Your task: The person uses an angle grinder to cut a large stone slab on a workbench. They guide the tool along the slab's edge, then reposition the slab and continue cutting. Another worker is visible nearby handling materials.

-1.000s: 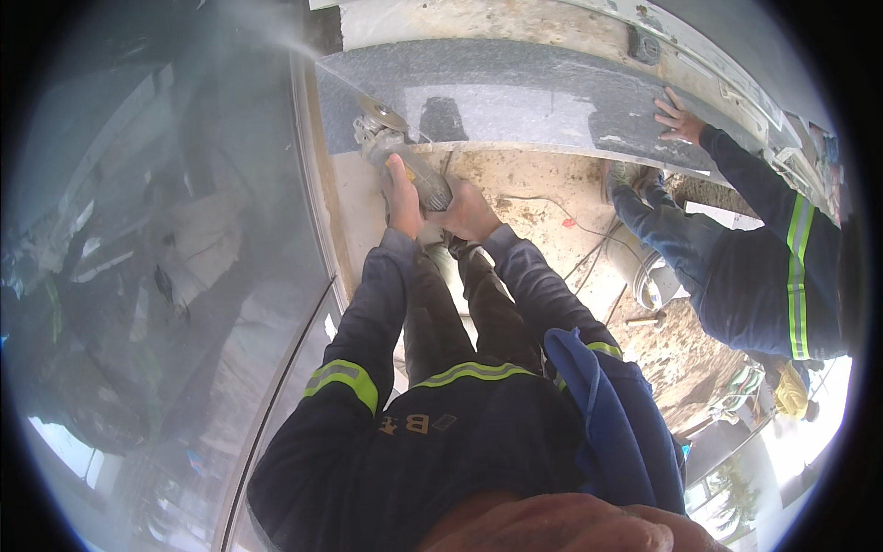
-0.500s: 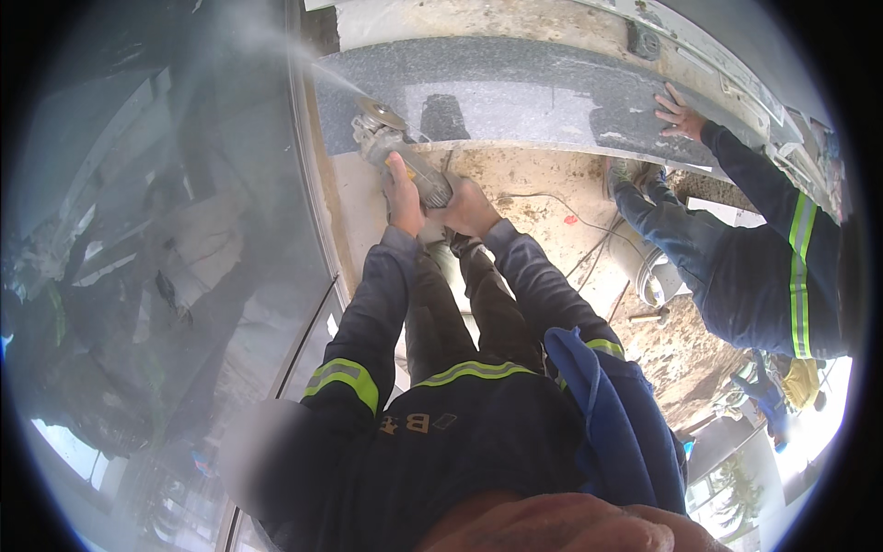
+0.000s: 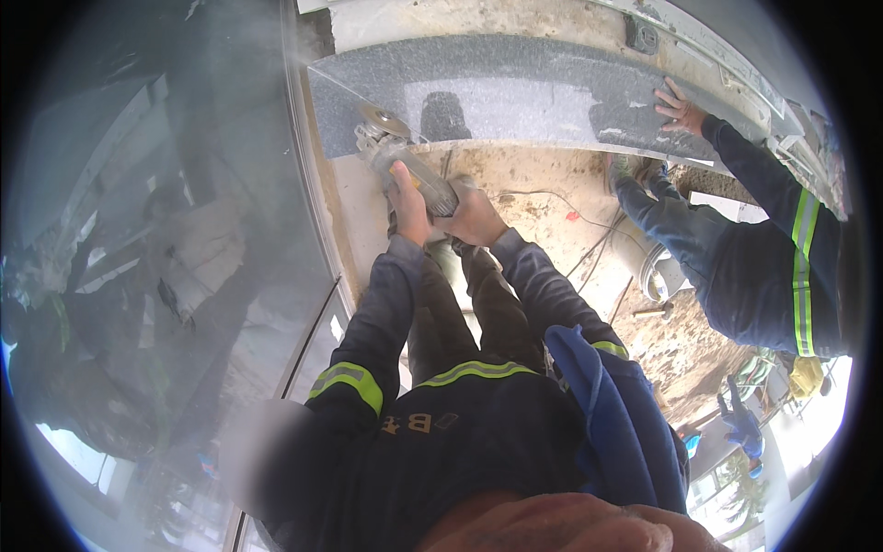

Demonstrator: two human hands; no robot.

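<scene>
An angle grinder (image 3: 405,166) is held between my two hands, its disc (image 3: 384,120) over the left part of a grey stone slab (image 3: 515,83). My left hand (image 3: 409,204) closes round the grinder's body, thumb along its side. My right hand (image 3: 474,213) is wrapped round the rear end of the tool. A thin line of dust or spray runs from the disc toward the upper left along the slab. Whether the disc touches the stone I cannot tell.
Left of me stands a large glass pane (image 3: 184,184) with reflections. A co-worker's hand (image 3: 681,110) rests flat on the slab's right part. Cables (image 3: 602,244), a bucket (image 3: 658,276) and a hammer (image 3: 655,313) lie on the floor to the right. Another person (image 3: 743,428) is farther off.
The dust plume at the upper left has thinned and shrunk. The grinder and my hands have shifted only slightly. The co-worker's hand stays on the slab.
</scene>
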